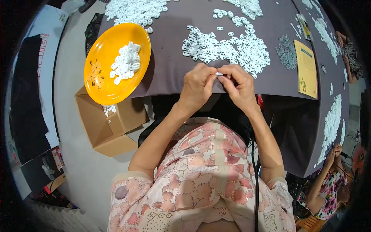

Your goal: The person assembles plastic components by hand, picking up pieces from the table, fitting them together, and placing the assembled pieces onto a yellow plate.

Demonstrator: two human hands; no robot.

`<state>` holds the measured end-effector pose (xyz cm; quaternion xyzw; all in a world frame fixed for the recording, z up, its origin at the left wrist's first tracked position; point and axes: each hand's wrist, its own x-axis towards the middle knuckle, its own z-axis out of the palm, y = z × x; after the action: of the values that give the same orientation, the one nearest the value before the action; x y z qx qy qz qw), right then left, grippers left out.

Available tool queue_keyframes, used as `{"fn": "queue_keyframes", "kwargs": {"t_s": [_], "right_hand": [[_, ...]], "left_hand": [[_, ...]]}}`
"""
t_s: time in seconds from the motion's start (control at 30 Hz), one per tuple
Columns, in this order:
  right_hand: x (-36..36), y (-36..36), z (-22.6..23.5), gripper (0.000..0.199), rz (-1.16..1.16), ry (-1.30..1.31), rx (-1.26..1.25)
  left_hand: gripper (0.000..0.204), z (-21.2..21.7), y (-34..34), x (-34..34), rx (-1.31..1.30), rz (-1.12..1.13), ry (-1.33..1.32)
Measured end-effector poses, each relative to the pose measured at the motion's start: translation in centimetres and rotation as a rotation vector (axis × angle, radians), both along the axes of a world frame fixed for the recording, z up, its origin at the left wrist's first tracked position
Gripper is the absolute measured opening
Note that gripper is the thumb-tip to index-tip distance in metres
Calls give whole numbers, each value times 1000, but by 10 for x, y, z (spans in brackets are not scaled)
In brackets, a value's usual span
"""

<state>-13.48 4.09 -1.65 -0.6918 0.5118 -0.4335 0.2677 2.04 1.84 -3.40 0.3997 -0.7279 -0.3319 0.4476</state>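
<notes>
Just past the table's near edge, my left hand (198,86) and my right hand (240,86) meet, both closed in a pinch. Between their fingertips is a small white plastic piece (219,74), partly covered by the fingers. Beyond the hands spreads a pile of small white plastic pieces (216,48), many showing dark holes. To the left, a yellow-orange bowl (112,36) with a flower print holds a heap of similar white pieces (127,62). It sits tilted at the table's left edge.
Below the bowl stands an open cardboard box (96,127) with some white pieces inside. On the right lie a heap of small grey metal parts (286,52) and a yellow booklet (306,71). More white piles (135,9) lie farther back. Other people (332,181) sit along the right side.
</notes>
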Motion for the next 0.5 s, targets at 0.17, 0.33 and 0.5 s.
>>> {"fn": "queue_keyframes", "kwargs": {"t_s": [0.17,0.33,0.5], "right_hand": [[0,-2,-10,17,-33,32,-115],[2,-3,-9,17,-36,55,-167],[1,-1,-10,20,12,129,-249]], "left_hand": [[12,1,3,-3,-42,12,-53],[14,0,-1,-1,-79,7,-50],[16,-2,1,0,-185,9,-106]]}}
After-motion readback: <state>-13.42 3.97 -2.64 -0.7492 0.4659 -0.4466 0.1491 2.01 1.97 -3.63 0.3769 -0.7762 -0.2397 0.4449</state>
